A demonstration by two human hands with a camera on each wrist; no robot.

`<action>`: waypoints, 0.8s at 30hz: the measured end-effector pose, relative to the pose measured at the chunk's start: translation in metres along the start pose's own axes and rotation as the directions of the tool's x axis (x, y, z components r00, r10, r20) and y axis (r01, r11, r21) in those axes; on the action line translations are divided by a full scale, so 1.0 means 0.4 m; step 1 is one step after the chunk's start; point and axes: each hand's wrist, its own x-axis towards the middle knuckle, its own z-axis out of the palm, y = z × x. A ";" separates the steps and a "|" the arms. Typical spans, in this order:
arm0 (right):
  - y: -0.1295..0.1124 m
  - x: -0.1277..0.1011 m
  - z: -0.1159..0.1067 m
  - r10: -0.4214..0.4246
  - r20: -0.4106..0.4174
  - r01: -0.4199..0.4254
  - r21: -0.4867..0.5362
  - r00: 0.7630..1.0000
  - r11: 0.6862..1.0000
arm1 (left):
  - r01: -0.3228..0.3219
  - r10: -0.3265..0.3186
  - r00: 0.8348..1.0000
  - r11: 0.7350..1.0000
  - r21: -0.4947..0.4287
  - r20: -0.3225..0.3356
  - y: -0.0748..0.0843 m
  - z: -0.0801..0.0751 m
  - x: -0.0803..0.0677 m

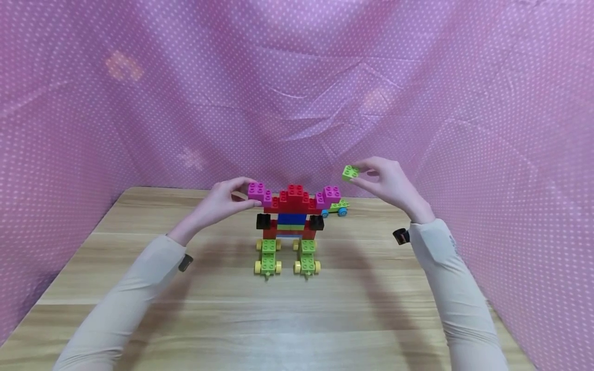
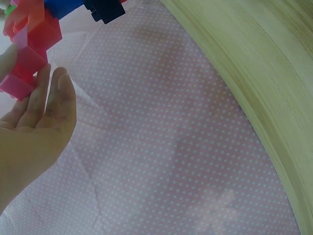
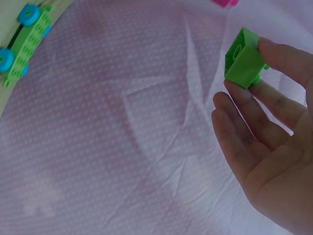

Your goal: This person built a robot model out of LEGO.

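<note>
A figure of stacked toy bricks stands on the table, with red bricks (image 1: 295, 195) on top, a blue brick (image 1: 292, 220) below and green wheeled bases (image 1: 268, 262) at the bottom. Its left end is a magenta brick (image 1: 256, 191), which my left hand (image 1: 224, 200) grips between thumb and fingers. In the left wrist view the thumb and fingers lie on either side of this pink brick (image 2: 30, 62). Above and right of the figure, my right hand (image 1: 387, 181) pinches a lime green brick (image 1: 350, 173). The right wrist view shows the hollow underside of that green brick (image 3: 244, 62).
Behind the figure's right side is a green wheeled base with blue wheels (image 1: 336, 208). Black bricks (image 1: 263, 221) jut out from the figure's sides. A pink dotted cloth (image 1: 297, 103) hangs behind and beside the wooden table (image 1: 223, 324).
</note>
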 end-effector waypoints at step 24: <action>-0.114 0.079 0.081 -0.146 0.154 0.134 0.087 0.977 0.987 | -0.023 0.023 1.000 0.999 0.027 0.002 0.026 -0.004 0.015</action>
